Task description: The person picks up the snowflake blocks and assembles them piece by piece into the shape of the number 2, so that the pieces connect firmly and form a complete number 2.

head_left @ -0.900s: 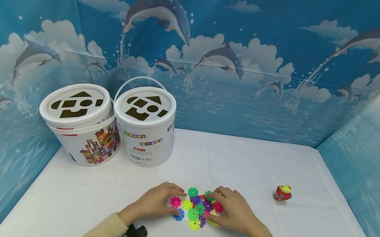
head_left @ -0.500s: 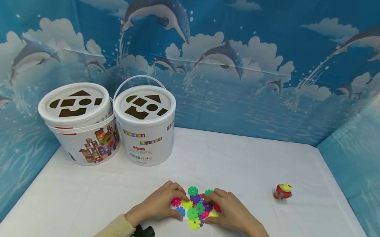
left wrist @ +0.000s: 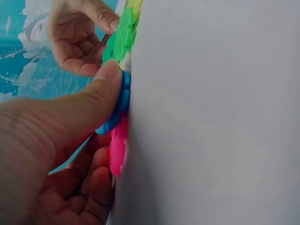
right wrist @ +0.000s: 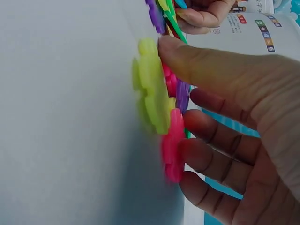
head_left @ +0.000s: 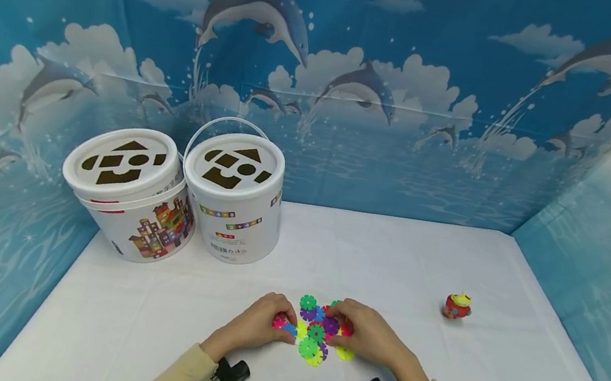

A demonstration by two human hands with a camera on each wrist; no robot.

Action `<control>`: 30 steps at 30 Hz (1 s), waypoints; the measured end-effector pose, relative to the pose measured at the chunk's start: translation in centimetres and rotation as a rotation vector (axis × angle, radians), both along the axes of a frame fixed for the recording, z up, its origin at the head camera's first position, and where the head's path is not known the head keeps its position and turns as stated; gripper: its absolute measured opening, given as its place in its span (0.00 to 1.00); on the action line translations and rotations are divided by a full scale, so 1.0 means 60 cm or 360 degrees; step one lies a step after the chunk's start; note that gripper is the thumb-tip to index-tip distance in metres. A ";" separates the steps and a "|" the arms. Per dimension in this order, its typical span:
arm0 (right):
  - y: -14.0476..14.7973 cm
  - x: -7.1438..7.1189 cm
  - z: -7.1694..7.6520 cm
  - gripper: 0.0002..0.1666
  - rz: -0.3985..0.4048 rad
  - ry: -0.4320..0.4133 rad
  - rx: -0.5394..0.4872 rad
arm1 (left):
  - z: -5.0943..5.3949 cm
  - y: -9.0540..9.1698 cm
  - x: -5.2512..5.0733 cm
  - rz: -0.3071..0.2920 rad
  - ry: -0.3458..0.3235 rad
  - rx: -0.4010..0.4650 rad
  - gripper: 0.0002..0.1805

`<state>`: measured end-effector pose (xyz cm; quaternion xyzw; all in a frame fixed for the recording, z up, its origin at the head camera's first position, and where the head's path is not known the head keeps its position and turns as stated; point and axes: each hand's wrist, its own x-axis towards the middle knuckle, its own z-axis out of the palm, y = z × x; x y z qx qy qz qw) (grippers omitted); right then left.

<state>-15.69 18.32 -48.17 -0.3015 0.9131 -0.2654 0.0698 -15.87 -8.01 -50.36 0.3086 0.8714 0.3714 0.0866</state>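
A cluster of flat, notched plastic snowflake discs (head_left: 316, 332) in several colours lies on the white tabletop. My left hand (head_left: 257, 325) is at its left side, thumb and curled fingers round a blue disc (left wrist: 123, 96) and a pink disc (left wrist: 118, 147). From the right, my right hand (head_left: 370, 335) grips the cluster's edge; its thumb and bent fingers touch pink (right wrist: 174, 150) and purple discs. A yellow-green disc (right wrist: 153, 89) lies in front of that thumb. Green discs (left wrist: 123, 37) show between the hands in the left wrist view. Some discs are hidden under the fingers.
Two white lidded buckets (head_left: 126, 217) (head_left: 241, 230) stand at the back left, lids cut with shape holes. A small red and yellow toy figure (head_left: 457, 306) sits to the right. A blue dolphin-print cloth (head_left: 380, 162) hangs round the table (head_left: 389, 261).
Both hands have come closer round the cluster. The blue disc has shifted up against the pink one at the left. The cluster sits slightly further left and is more bunched.
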 end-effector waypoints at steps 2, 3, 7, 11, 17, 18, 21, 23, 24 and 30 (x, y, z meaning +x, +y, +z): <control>0.000 -0.002 0.000 0.28 0.0005 -0.0002 0.0001 | -0.002 -0.002 -0.004 -0.0008 -0.0011 0.0037 0.13; 0.000 -0.004 -0.001 0.28 0.0010 -0.0003 0.0003 | -0.003 -0.003 -0.007 -0.0013 -0.0013 0.0054 0.13; 0.000 -0.011 0.000 0.28 0.0015 -0.0011 0.0004 | -0.009 -0.007 -0.017 -0.0010 -0.0092 0.0155 0.12; 0.000 -0.015 0.000 0.25 0.0006 -0.0020 -0.0007 | -0.012 -0.012 -0.025 0.0019 -0.0205 0.0255 0.11; 0.001 -0.017 -0.003 0.20 -0.0035 0.0015 -0.0010 | -0.019 -0.016 -0.028 0.0128 -0.0234 0.0355 0.10; 0.001 -0.017 -0.004 0.20 -0.0044 0.0025 -0.0013 | -0.020 -0.016 -0.028 0.0160 -0.0234 0.0377 0.09; 0.000 -0.017 -0.006 0.20 -0.0074 0.0036 -0.0039 | -0.021 -0.015 -0.028 0.0258 -0.0241 0.0442 0.08; 0.000 -0.016 -0.007 0.20 -0.0088 0.0035 -0.0058 | -0.021 -0.014 -0.028 0.0320 -0.0263 0.0481 0.08; 0.000 -0.016 -0.007 0.20 -0.0093 0.0032 -0.0066 | -0.021 -0.014 -0.028 0.0350 -0.0283 0.0506 0.08; 0.000 -0.018 -0.010 0.17 -0.0106 -0.0009 -0.0167 | -0.018 -0.008 -0.028 0.0377 -0.0522 0.0809 0.10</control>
